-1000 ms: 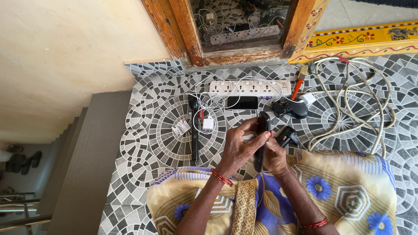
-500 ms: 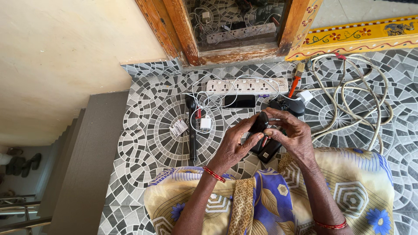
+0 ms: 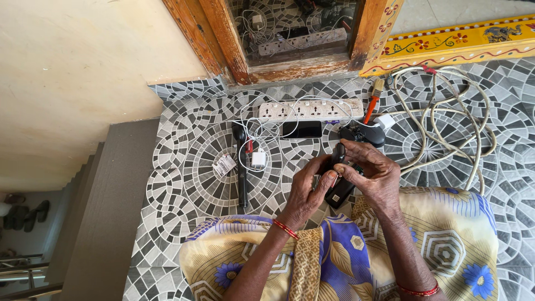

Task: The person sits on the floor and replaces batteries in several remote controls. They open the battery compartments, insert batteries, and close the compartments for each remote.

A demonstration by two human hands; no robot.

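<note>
Both hands meet over the patterned tile floor [image 3: 184,184], just above the lap. Left hand [image 3: 305,192] closes around the lower body of a small black handheld device [image 3: 336,187]; thumb lies along its side. Right hand [image 3: 374,174] curls over the upper end from 2 o'clock, fingertips [image 3: 343,168] pinching a part near the top. A thin red piece shows between the two hands; what it is cannot be told. The device is held off the floor, tilted, its lower end toward 6 o'clock.

Around it: a white power strip [image 3: 311,110] at 12 o'clock, a dark phone [image 3: 301,129] lying just below the strip, a black torch-like stick [image 3: 241,164] at 9 o'clock with a white charger plug [image 3: 258,159] beside it, another black gadget [image 3: 362,134] at 1 o'clock, and a coil of pale cable [image 3: 446,120] at 2 o'clock.

Judgement: the work in hand looks like fitting or adjusting a part at the device's top. It goes best with the left hand kept firm as the anchor, the right making small turns only, and the loose white wires kept clear of the fingers.
</note>
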